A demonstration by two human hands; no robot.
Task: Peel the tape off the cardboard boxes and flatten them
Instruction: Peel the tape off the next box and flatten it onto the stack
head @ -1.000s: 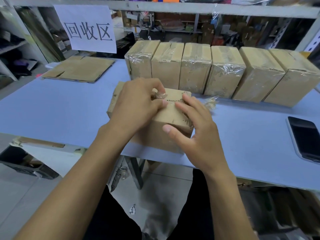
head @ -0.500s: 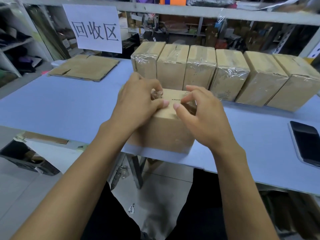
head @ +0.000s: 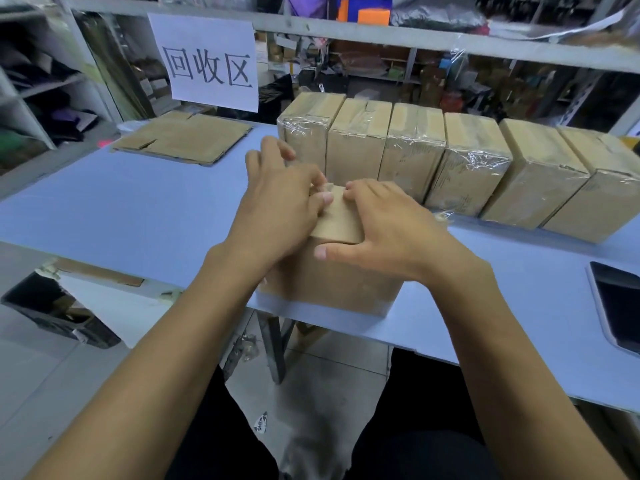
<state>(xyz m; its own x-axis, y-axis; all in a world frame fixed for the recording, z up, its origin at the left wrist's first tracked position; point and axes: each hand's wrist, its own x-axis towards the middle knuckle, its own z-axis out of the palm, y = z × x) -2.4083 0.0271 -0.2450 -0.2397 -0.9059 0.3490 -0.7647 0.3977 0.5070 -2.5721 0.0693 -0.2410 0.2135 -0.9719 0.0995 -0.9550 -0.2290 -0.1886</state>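
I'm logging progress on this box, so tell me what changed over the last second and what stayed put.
The right hand moved from lying flat on the near cardboard box to curling its fingers over the top edge beside the left hand, its thumb on the near face. The left hand kept pinching the tape at the top. The box stayed at the table edge; the row of six taped boxes, flattened cardboard and phone did not move.

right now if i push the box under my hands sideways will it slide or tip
Probably slide: the box sits squat on the smooth blue table. Likely light, being plain cardboard. Its near edge is at the table's front edge, so a pull toward you might tip it off.
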